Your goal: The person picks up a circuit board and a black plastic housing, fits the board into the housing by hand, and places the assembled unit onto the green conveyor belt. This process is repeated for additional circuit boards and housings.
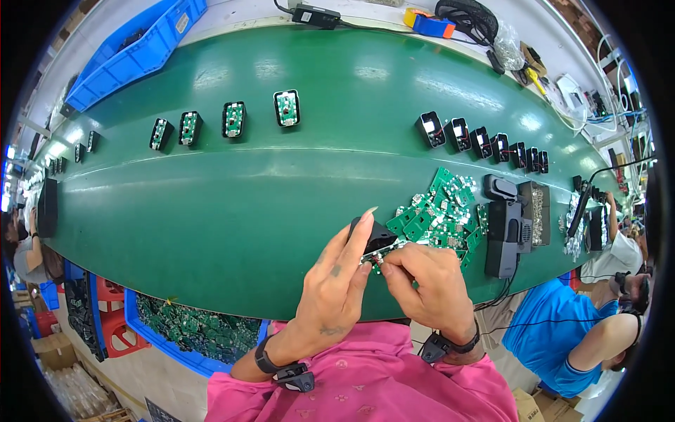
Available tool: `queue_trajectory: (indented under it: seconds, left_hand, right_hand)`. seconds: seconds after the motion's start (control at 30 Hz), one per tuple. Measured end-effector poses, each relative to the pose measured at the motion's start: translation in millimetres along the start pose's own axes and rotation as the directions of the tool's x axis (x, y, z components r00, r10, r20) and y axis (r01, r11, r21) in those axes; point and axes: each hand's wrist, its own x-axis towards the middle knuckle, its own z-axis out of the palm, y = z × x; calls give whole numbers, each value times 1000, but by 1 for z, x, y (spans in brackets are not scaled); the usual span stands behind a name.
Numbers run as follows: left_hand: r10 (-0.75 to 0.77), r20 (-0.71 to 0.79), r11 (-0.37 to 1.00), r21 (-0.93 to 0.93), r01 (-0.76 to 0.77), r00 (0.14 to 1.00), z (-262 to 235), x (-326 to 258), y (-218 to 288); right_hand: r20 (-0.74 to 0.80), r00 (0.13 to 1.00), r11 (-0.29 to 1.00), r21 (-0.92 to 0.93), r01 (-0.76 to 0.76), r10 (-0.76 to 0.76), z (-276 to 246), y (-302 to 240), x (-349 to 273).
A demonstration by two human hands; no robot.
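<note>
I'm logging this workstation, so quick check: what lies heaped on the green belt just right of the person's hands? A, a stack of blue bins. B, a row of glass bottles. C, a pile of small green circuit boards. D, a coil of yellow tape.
C: a pile of small green circuit boards lies on the green belt beside the right hand, near the small black housing held by the left hand.

Belt (232,211) lies open leftward — circuit boards (436,211) and scanner (508,232) crowd the right.

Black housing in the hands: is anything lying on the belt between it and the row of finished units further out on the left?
Nothing visible does. The black housing sits between the left hand and right hand, and bare green belt stretches to the row of units.
</note>
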Motion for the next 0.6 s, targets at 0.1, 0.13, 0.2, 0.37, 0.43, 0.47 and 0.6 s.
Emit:
queue_trajectory:
  seconds: [0.1,0.13,0.2,0.37,0.43,0.47,0.6]
  left_hand:
    - [-7,44,1000,8,7,999,-2,1,0]
    - [-15,72,1000,19,13,997,-3,2,1]
    - [-8,89,1000,22,6,996,-2,2,-1]
    - [-8,117,999,40,4,993,0,1,1]
    - [52,113,997,49,-57,992,2,3,0]
    - [50,118,997,48,-56,992,2,2,0]
    - [28,132,983,174,-51,991,8,-1,0]
  right_hand:
    - [24,1000,1000,3,0,0,-2,4,1]
    - [34,999,1000,5,12,-13,-3,5,1]
    - [38,999,1000,21,-3,2,-6,5,0]
    - [84,996,998,56,-22,18,-10,7,-1]
    - [112,993,997,61,-48,40,-12,8,0]
    - [110,993,997,62,-52,45,-12,9,-1]
    - [105,992,997,24,-69,66,-12,10,-4]
